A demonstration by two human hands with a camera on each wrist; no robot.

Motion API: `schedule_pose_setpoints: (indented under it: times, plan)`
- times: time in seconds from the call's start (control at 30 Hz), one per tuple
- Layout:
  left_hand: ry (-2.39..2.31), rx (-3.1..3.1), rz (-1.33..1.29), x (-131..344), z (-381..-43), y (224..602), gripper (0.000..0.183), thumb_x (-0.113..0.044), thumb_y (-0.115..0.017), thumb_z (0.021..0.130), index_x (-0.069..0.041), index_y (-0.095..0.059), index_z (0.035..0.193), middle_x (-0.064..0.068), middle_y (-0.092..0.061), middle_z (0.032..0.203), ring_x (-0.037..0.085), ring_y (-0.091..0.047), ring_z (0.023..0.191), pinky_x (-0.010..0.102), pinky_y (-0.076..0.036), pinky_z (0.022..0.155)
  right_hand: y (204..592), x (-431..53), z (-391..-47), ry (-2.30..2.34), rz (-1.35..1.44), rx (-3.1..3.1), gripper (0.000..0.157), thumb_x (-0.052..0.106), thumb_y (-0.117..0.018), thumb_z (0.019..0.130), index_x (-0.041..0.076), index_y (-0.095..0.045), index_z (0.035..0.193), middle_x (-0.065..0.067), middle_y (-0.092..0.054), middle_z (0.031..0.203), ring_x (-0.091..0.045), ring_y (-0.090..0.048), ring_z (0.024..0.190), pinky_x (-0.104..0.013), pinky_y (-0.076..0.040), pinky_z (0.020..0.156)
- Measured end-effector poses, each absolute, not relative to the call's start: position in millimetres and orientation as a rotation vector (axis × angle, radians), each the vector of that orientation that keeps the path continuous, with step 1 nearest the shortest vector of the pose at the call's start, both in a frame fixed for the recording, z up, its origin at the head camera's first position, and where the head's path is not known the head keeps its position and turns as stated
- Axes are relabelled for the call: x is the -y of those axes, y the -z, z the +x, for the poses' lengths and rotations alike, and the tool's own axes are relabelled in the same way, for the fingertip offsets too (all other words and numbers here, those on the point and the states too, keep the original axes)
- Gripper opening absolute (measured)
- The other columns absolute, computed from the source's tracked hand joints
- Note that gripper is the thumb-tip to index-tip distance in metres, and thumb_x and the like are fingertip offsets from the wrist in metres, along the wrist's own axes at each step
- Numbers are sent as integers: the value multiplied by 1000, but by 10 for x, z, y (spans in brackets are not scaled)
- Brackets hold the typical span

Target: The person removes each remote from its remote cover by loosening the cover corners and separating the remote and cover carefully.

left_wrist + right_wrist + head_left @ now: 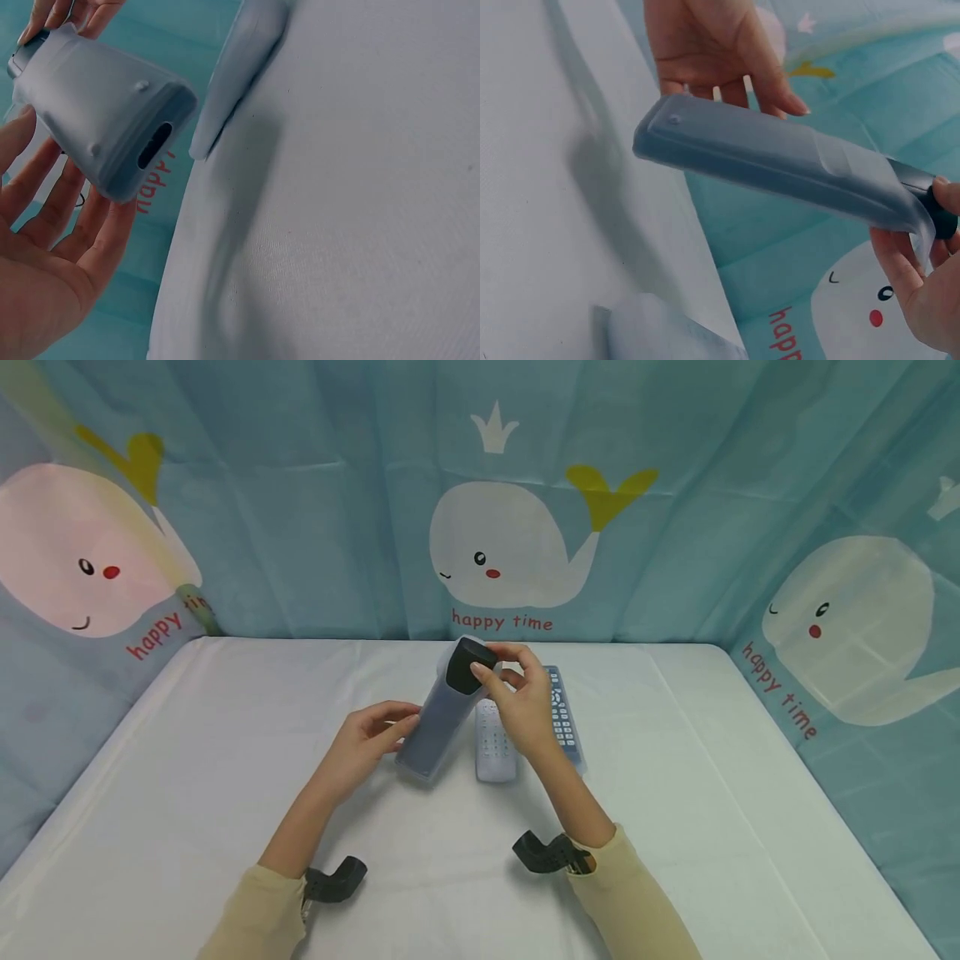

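Observation:
A black remote control (470, 666) sits partly inside a translucent silicone cover (437, 731), its dark end sticking out at the top. The pair is held tilted above the table. My right hand (525, 697) pinches the remote's exposed end and the cover's rim, thumb on the near face. Lower down, my left hand (367, 739) holds the cover lightly by its left edge; in the left wrist view its fingers (64, 202) reach along the cover's side. A slot shows in the cover's bottom end. The remote's button side is not visible.
On the white table (660, 827) behind the hands lie a pale remote (495, 743) and a dark remote with light buttons (564, 718), partly hidden by my right hand. A whale-print curtain (337, 527) hangs beyond the table's far edge.

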State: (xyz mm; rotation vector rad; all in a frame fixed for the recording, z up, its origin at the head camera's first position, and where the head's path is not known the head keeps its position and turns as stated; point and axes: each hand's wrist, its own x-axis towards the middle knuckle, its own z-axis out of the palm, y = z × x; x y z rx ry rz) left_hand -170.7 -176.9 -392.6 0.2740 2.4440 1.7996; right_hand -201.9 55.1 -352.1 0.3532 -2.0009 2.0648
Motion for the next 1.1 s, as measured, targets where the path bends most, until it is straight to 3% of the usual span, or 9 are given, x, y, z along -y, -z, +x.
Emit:
schedule_pose_setpoints:
  times: [0.1,0.33,0.73,1.1]
  plan:
    - [-1767,-2444,267,1794,-1717,3935,38,-23,-66,107,-2,-66,138,17,-66,136,24,-65,118,36,-57,97,3519,-570,-2033,-2103,331,1965,34,-4,-72,97,-8,-61,129,-17,-57,123,-11,-68,84,-24,-64,73]
    - [-1787,-2355,281,1817,-1726,3942,43,-19,-70,104,1,-62,141,19,-66,130,16,-67,108,24,-57,90,3528,-607,-2059,-2136,269,1942,34,-2,-69,100,-7,-59,132,-15,-55,123,-10,-70,87,-23,-63,74]
    - [-1808,-2374,263,1885,-1739,3889,43,-15,-75,99,2,-65,137,19,-67,128,9,-69,100,24,-60,85,3533,-682,-2103,-2141,285,1967,33,1,-70,100,-5,-60,131,-13,-58,121,-8,-70,85,-23,-62,72]
    - [-1801,-2388,295,1993,-1763,3833,42,-14,-68,104,5,-62,141,19,-67,133,5,-68,98,24,-59,85,3511,-821,-2132,-1772,390,2239,36,9,-77,98,3,-68,132,-16,-68,117,-18,-58,95,-26,-47,81]
